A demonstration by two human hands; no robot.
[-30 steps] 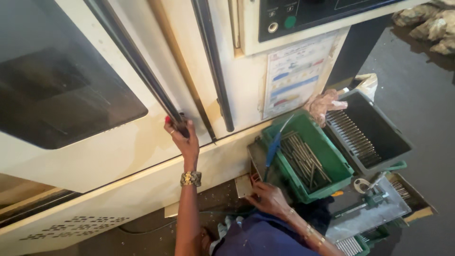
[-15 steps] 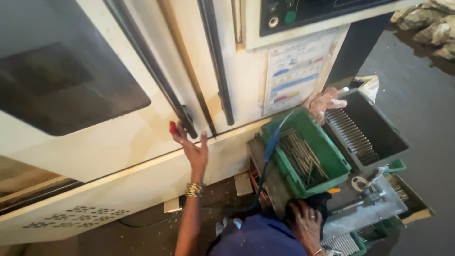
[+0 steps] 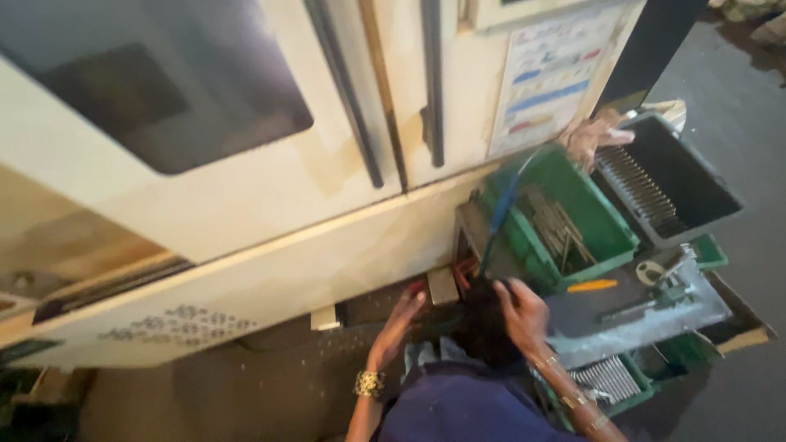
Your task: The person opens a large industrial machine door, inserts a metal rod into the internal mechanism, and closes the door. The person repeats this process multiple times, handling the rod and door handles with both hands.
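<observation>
— Head view: where were the hands against the cream machine [image 3: 270,205]?

— Both low, at its base. The left hand [image 3: 399,321], fingers spread and holding nothing, reached toward the dark gap under the machine. The right hand [image 3: 521,309], open too, rested on a dark cloth [image 3: 483,327] (contents unclear) just beside the green crate [image 3: 606,233] of metal rods, right of the machine.

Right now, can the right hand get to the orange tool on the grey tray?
Probably yes. The right hand hovers just left of the grey tray, and nothing visible stands between it and the orange tool.
</observation>
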